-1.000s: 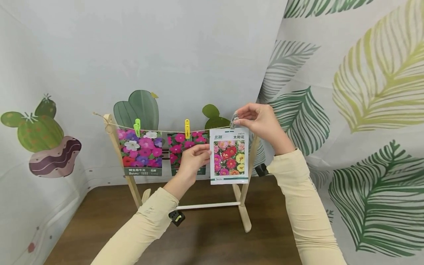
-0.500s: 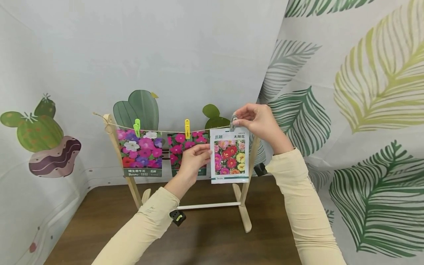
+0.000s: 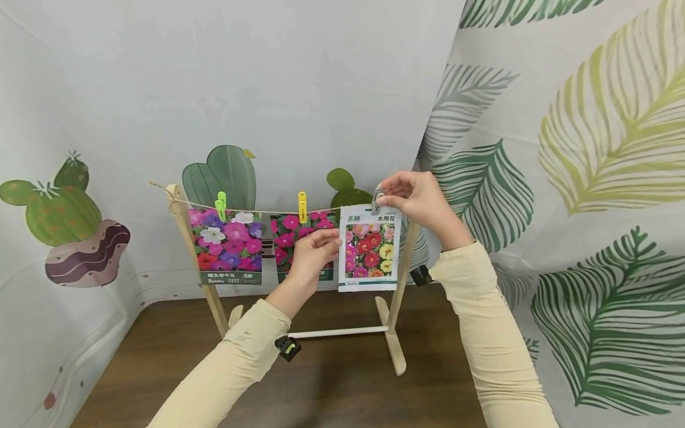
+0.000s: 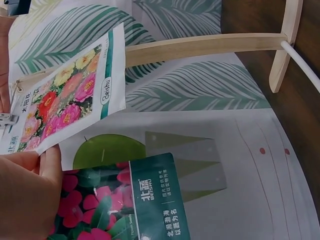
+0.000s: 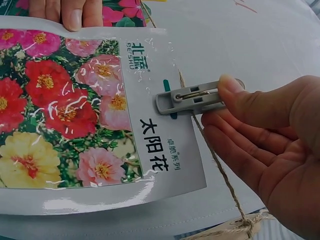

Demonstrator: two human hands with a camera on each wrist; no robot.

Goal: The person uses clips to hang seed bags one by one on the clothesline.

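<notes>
A white seed packet [image 3: 370,249] printed with red, pink and yellow flowers hangs at the right end of a twine line [image 5: 220,170]. My left hand [image 3: 310,261] pinches its left edge between thumb and fingers. At its top edge, my right hand [image 3: 420,202] pinches the tail of a grey clothespin [image 5: 192,97]. The clothespin's nose lies over the packet's top, where the twine passes behind. To the left hang a pink-flower packet [image 4: 115,205] under a yellow clothespin [image 3: 302,207] and a mixed-flower packet [image 3: 230,246] under a green clothespin [image 3: 221,206].
The twine is tied to a wooden frame [image 3: 396,351] standing on a brown table [image 3: 342,392]. A white rod [image 3: 342,331] joins the frame's feet low down. Behind it hangs a pale cloth [image 3: 299,89] with printed cacti and leaves.
The white packet's lower edge has risen slightly. The grey clothespin and my right hand have come down a little onto the packet's top. Both hands keep their pinch.
</notes>
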